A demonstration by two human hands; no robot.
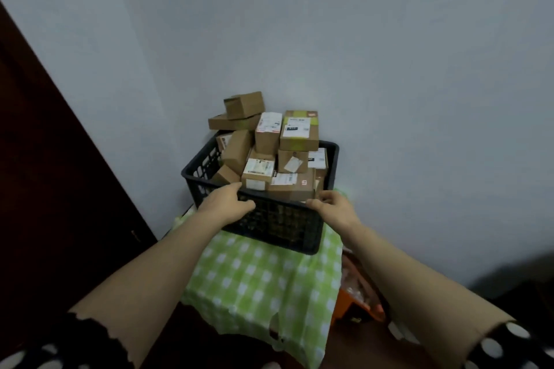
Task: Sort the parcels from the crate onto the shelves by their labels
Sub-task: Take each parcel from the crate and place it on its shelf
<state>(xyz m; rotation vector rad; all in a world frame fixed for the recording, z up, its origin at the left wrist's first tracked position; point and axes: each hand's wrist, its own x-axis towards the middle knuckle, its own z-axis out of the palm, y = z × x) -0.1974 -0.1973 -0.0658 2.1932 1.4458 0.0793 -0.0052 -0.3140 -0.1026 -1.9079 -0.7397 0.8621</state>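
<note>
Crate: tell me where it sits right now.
Head view, centre: the crate sits on a green checked cloth in the wall corner, piled with parcels, the left hand and right hand gripping its near rim.

Parcels point(296, 132) heap well above the crate point(278, 225), highest at the back, so reaching in from above means coming over the low front row. The left hand point(224, 204) and right hand point(332, 208) grip the near rim, with bare rim between them. The wall point(389, 69) closes in just behind, and a dark door point(45, 159) stands off to the left. The checked cloth point(254, 278) in front lies open.
</note>
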